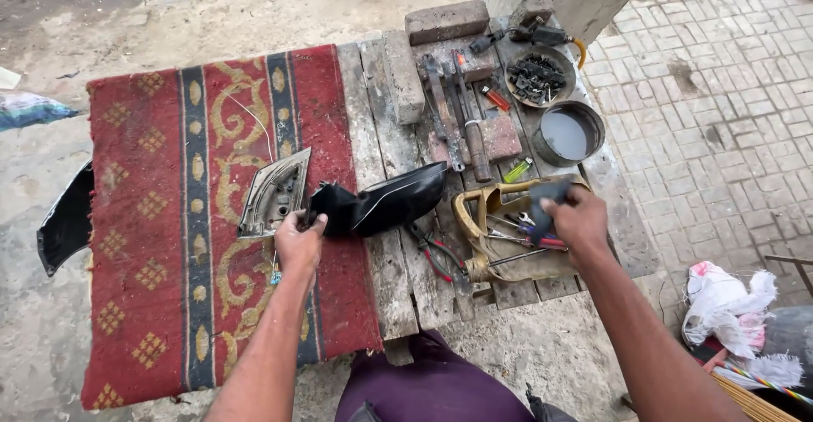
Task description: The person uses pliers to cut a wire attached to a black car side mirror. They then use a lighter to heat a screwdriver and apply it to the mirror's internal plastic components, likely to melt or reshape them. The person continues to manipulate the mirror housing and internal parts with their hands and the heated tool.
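My left hand [298, 240] grips the black mirror housing [385, 202], steadying it on the counter [385, 92]; my right hand [576, 219] pinches a dark scrap [550, 192] above the tool tray [474, 219].

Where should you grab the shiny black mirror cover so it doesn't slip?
Probably at its narrow stalk end, coming from the left, where the left hand already pinches it. The black mirror cover widens to the right into a smooth, glossy, rounded shell that offers little to grip, while the stalk is slim enough for fingers to close around.

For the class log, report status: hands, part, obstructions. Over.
Left hand grips black mirror housing. Right hand holds dark grey piece over tool tray. Pliers beside housing.
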